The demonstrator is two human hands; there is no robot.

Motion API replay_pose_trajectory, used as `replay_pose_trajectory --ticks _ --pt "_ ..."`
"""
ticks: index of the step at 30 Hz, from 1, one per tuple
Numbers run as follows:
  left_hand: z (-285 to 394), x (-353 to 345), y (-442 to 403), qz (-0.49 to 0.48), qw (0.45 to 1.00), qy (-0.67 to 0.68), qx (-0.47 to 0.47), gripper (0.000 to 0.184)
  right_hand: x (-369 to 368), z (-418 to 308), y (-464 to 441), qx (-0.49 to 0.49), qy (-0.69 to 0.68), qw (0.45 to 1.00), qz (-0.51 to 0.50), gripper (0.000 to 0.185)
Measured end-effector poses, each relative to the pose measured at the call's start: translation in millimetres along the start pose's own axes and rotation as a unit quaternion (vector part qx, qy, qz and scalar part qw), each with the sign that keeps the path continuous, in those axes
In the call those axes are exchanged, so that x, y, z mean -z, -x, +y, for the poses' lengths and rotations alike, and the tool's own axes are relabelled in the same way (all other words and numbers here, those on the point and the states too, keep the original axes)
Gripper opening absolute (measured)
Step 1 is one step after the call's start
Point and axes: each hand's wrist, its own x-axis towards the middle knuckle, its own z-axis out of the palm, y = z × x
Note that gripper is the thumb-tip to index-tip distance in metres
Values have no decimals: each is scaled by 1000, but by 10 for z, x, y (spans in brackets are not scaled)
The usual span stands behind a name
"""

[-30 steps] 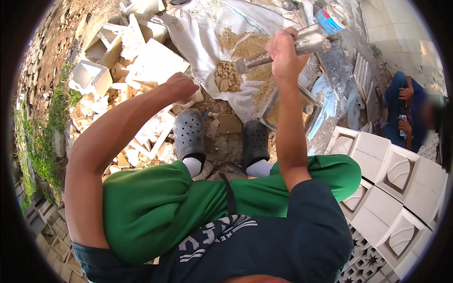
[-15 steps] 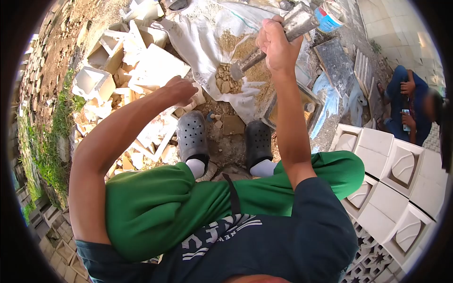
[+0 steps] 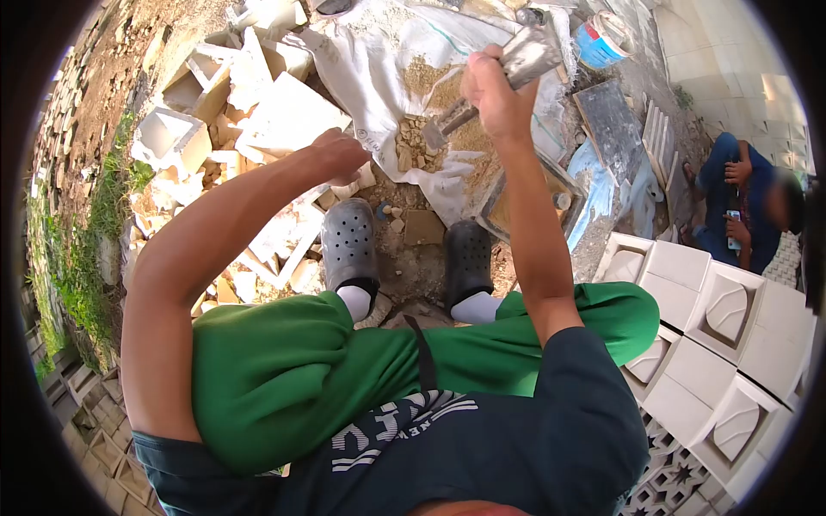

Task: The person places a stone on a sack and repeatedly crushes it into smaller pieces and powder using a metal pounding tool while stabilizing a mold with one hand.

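My right hand (image 3: 502, 96) is wrapped round a mortar-crusted tool (image 3: 529, 57), which slants from the upper right down to a small blunt end over the sandy sack. On the left, my left hand (image 3: 337, 156) is closed beside the edge of a pile of broken pale blocks (image 3: 288, 116); what its fingers hold, if anything, is hidden. Between and beyond the hands lies a white sack (image 3: 366, 77) with sand and small yellowish chunks (image 3: 413, 142) on it. A shallow framed tray (image 3: 551, 202) sits under my right forearm.
Two grey clogs (image 3: 348, 245) are on the ground before me. A blue-and-white bucket (image 3: 600, 43) and a dark board (image 3: 613, 125) are at the upper right. Pale moulded blocks (image 3: 688, 288) stand in rows at the right, near a seated person (image 3: 744, 198) holding a phone.
My right hand has moved slightly left, and the tool in it has tilted more steeply. My left hand has shifted a little to the right and stays closed.
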Motion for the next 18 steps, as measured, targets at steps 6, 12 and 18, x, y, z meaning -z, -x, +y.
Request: replay_pose_trajectory --ticks 6,12,18 --pt "-128 31 0 -2 1000 -5 2 28 6 139 150 -1 -37 999 25 30" --pt "-45 56 -26 9 1000 -6 3 26 78 977 499 -34 28 998 38 25" --pt "-38 -24 -36 -10 1000 -17 2 27 65 163 99 -56 -58 996 33 18"
